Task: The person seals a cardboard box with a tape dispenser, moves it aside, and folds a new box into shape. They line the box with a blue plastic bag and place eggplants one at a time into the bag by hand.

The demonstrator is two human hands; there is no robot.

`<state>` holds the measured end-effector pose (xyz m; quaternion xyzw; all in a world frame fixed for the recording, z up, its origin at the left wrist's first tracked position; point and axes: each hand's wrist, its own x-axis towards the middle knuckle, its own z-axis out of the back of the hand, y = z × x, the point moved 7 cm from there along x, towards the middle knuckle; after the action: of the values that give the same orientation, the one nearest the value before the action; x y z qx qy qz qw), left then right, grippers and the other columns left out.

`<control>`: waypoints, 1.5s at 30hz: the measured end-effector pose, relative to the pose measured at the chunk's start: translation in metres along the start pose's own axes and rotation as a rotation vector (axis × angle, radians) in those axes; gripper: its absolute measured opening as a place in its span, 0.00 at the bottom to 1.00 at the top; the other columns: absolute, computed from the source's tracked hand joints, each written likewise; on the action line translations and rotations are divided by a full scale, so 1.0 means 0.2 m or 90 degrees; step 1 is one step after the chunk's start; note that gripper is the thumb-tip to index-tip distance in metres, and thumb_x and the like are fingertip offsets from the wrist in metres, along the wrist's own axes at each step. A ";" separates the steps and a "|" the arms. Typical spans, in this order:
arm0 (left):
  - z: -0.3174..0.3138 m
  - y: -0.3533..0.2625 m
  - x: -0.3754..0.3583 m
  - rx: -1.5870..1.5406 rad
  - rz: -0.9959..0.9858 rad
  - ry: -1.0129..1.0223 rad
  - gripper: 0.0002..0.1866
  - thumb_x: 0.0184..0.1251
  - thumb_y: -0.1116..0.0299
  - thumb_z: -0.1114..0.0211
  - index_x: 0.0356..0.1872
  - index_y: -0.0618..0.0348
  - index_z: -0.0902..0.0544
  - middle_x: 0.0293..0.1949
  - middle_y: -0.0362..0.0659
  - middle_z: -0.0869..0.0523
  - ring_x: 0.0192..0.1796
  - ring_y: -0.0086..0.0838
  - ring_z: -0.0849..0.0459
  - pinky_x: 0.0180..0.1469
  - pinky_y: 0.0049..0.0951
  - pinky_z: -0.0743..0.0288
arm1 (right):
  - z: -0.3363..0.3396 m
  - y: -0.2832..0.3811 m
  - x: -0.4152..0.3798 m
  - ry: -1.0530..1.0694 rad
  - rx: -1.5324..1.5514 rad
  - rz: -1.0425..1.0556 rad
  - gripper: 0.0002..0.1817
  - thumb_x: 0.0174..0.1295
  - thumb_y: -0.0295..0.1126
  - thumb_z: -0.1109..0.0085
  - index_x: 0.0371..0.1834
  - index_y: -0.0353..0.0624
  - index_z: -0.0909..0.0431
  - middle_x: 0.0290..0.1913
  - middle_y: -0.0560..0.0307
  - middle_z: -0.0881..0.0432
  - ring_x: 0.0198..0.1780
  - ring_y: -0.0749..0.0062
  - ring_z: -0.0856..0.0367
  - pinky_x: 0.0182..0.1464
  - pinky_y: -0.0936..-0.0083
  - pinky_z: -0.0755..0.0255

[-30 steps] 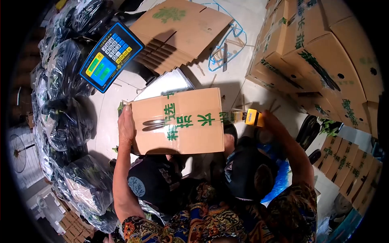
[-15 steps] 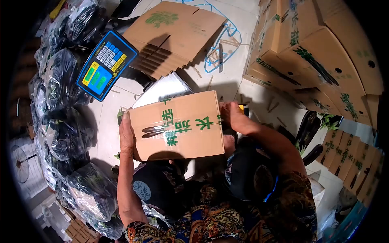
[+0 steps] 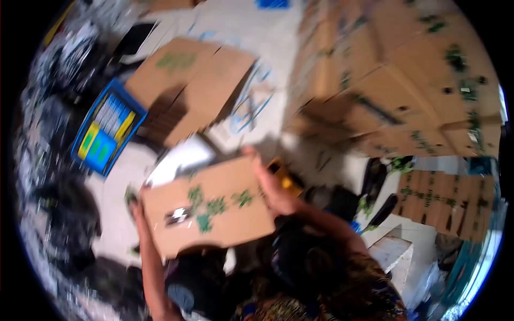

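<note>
A closed cardboard box (image 3: 235, 222) with green printed characters and a dark picture on top is held above my knees. My left hand (image 3: 136, 208) presses against its left side, fingers mostly hidden and smeared by motion. Along the opposite side lies my right hand (image 3: 267, 184), gripping near the far right corner. Just beyond the box a white flat plate (image 3: 184, 160) shows, and a blue keypad unit with a display (image 3: 108, 127) stands to its left. Close to my right wrist is a yellow-orange and black object (image 3: 285, 177), too blurred to name.
Flattened cartons (image 3: 187, 85) lie ahead on the tiled floor. Large cardboard boxes (image 3: 396, 91) are stacked at right, with dark eggplants (image 3: 375, 179) and more cartons (image 3: 444, 203) below them. Filled plastic bags (image 3: 59, 203) line the left side. Blue strapping (image 3: 251, 109) lies on the floor.
The view has swung, so the surroundings appear shifted left and blurred. Both hands remain on the box, which now sits lower and further left in the view. The yellow-orange object is more visible.
</note>
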<state>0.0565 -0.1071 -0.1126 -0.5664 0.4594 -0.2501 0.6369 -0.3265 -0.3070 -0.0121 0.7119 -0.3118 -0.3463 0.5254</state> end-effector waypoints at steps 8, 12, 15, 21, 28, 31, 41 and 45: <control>-0.28 0.11 0.21 -0.139 0.046 -0.056 0.33 0.78 0.47 0.57 0.72 0.63 0.38 0.68 0.49 0.29 0.68 0.40 0.31 0.70 0.39 0.39 | 0.06 -0.62 0.13 -0.116 0.295 -0.351 0.38 0.75 0.61 0.73 0.79 0.47 0.49 0.76 0.59 0.43 0.73 0.73 0.43 0.73 0.72 0.49; -0.39 0.08 0.22 -0.128 0.074 -0.060 0.33 0.78 0.47 0.56 0.71 0.63 0.38 0.67 0.50 0.28 0.67 0.40 0.30 0.68 0.39 0.38 | 0.04 -0.62 0.12 -0.069 0.254 -0.328 0.38 0.74 0.63 0.73 0.77 0.47 0.45 0.74 0.59 0.39 0.70 0.72 0.39 0.71 0.72 0.45; -0.46 0.07 0.23 -0.120 0.091 -0.059 0.33 0.77 0.46 0.56 0.71 0.63 0.37 0.66 0.50 0.28 0.66 0.40 0.30 0.67 0.38 0.37 | 0.04 -0.61 0.11 -0.049 0.243 -0.318 0.39 0.74 0.64 0.73 0.76 0.47 0.42 0.72 0.59 0.36 0.68 0.72 0.36 0.70 0.71 0.43; -0.56 -0.02 0.22 -0.106 0.103 -0.049 0.33 0.77 0.46 0.55 0.70 0.63 0.37 0.65 0.50 0.27 0.63 0.41 0.28 0.64 0.38 0.35 | 0.12 -0.50 0.18 0.021 0.238 -0.270 0.40 0.73 0.66 0.72 0.73 0.46 0.36 0.68 0.59 0.30 0.64 0.72 0.31 0.67 0.71 0.39; -0.71 -0.26 0.12 -0.086 0.088 -0.031 0.33 0.76 0.45 0.54 0.69 0.63 0.37 0.63 0.51 0.27 0.61 0.41 0.27 0.61 0.38 0.33 | 0.20 0.30 0.07 0.123 0.194 -0.148 0.34 0.77 0.55 0.67 0.77 0.44 0.45 0.72 0.54 0.35 0.69 0.69 0.35 0.69 0.71 0.39; -0.81 -0.42 0.03 -0.082 0.072 -0.011 0.33 0.76 0.45 0.53 0.68 0.63 0.37 0.62 0.51 0.26 0.60 0.41 0.27 0.59 0.38 0.32 | 0.16 0.84 -0.15 0.101 0.162 0.047 0.32 0.77 0.50 0.62 0.77 0.42 0.48 0.72 0.51 0.36 0.71 0.68 0.36 0.70 0.71 0.39; -1.26 -0.96 -0.36 -0.102 0.005 0.105 0.33 0.75 0.45 0.52 0.67 0.63 0.36 0.60 0.51 0.26 0.56 0.42 0.25 0.54 0.37 0.29 | 0.40 1.41 -0.95 -0.051 0.015 0.359 0.34 0.69 0.46 0.44 0.73 0.40 0.39 0.67 0.50 0.28 0.65 0.67 0.27 0.64 0.69 0.28; -1.52 -1.21 -0.55 -0.124 -0.031 0.185 0.33 0.75 0.44 0.51 0.66 0.62 0.36 0.59 0.52 0.25 0.55 0.42 0.24 0.52 0.37 0.27 | 0.60 1.51 -1.23 -0.084 0.208 0.260 0.37 0.66 0.39 0.38 0.75 0.39 0.43 0.72 0.51 0.34 0.71 0.67 0.35 0.70 0.68 0.38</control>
<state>-0.2080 -0.2211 0.1696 -0.5944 0.5549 -0.2988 0.4995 -0.5881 -0.2493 0.2949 0.6856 -0.5344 -0.2240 0.4408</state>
